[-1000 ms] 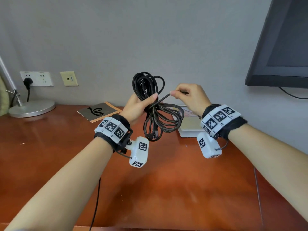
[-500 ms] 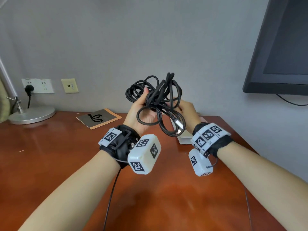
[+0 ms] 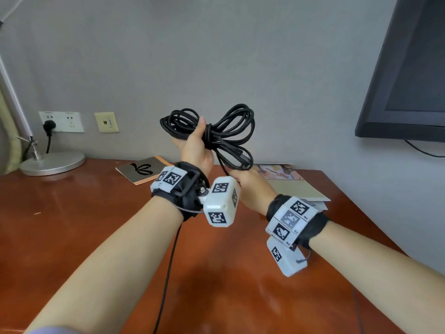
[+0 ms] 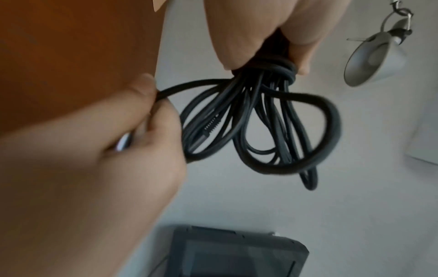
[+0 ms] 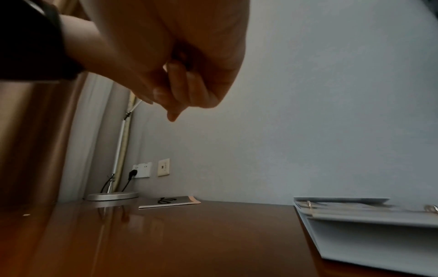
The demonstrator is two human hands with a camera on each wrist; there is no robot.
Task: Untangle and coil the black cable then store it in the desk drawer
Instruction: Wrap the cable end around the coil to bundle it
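The black cable (image 3: 212,135) is held up above the desk (image 3: 72,225), bunched into a bow shape with loops spreading left and right of a wrapped middle. That middle is gripped by the left hand (image 3: 196,148), whose fingers are curled round it. A single strand running down from the bundle is pinched by the right hand (image 3: 252,189), lower and to the right; in the left wrist view a metal plug is seen inside its curled fingers (image 4: 163,116). A lamp base (image 3: 51,162) stands at the far left, a booklet (image 3: 142,169) and a binder (image 3: 293,186) lie farther back, and a monitor (image 3: 409,80) hangs at the right.
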